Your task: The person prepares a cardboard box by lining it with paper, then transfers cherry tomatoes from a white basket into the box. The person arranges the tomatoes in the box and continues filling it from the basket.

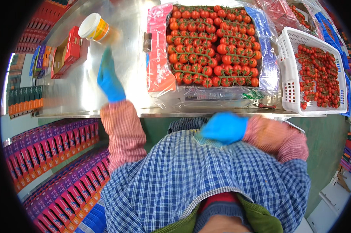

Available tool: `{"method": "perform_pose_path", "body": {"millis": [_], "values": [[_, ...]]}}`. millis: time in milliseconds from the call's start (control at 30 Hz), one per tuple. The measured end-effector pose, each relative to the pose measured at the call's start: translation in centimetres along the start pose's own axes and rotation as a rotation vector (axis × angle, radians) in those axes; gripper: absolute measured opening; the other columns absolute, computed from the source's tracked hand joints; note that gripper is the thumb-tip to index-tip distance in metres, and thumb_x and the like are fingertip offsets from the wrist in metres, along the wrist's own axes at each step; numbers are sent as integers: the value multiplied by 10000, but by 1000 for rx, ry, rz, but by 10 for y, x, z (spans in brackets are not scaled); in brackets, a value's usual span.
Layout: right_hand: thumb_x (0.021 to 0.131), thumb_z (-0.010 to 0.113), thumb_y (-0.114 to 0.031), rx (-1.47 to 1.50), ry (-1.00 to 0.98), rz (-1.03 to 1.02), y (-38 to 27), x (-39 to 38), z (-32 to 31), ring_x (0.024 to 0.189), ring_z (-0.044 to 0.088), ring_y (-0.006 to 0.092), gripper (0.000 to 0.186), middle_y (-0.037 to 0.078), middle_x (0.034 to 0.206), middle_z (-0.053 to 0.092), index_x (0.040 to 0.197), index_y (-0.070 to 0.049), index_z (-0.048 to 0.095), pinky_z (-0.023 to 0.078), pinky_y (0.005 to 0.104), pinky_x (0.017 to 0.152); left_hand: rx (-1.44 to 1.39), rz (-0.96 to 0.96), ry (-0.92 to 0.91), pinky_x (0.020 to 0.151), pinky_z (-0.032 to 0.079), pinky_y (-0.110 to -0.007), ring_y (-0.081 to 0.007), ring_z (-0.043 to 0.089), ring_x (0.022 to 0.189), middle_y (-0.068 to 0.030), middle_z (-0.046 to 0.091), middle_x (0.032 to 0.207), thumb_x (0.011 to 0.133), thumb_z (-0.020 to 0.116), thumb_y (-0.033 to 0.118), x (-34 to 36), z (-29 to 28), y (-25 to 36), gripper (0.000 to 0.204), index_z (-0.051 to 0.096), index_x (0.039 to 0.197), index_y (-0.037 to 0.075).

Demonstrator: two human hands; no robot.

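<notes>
My left hand (pixel 110 79), in a blue glove with greenish fingertips, reaches over the steel table (pixel 117 23). Its fingers are stretched out and hold nothing, just below a white-lidded tub (pixel 94 28) with a yellow label. My right hand (pixel 226 127), also gloved in blue, is in front of my chest below the table edge. Motion blurs its fingers, and what they hold, if anything, cannot be made out. Beyond it on the table stands an open carton (pixel 160 58) lined with clear film and filled with rows of cherry tomatoes on the vine (pixel 200 46).
To the right is a white plastic basket (pixel 290 85) holding vine tomatoes (pixel 319 73). Red-handled clippers (pixel 265 105) lie by the front edge near green ties (pixel 254 94). A small red box (pixel 71 48) sits at the left. Stacked purple-and-orange cartons (pixel 59 147) line the lower left.
</notes>
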State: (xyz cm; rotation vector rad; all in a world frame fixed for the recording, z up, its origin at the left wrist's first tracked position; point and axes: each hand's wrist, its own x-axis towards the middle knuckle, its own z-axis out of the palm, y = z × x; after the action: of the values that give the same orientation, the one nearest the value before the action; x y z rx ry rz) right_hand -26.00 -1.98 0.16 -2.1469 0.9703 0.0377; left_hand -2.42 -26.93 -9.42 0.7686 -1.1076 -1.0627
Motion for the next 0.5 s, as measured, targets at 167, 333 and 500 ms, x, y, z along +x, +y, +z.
{"method": "perform_pose_path", "body": {"millis": [167,333,500], "values": [[904,441,-153,37,450,386,120,36,231,969,583,290,309,131,1095,596,1185,-69,538,451,371,864,92,-560,326,933,419,-316,-221,554,1011,-152,595,1077,921,437,112,-168,-68,-29,289,565,1091,-83],[883,461,-152,-329,307,786,258,63,296,965,579,304,288,139,1069,598,1144,-69,551,455,381,857,305,-373,125,814,465,-288,-182,596,867,-117,640,944,893,481,44,-274,-93,-24,202,616,1022,-32],[862,481,-150,-359,321,893,289,75,284,962,575,318,268,147,1044,601,1103,-69,564,459,392,850,284,-600,47,779,476,-264,-160,609,857,-110,649,949,884,516,29,-334,-107,-24,187,620,1029,-29]]}}
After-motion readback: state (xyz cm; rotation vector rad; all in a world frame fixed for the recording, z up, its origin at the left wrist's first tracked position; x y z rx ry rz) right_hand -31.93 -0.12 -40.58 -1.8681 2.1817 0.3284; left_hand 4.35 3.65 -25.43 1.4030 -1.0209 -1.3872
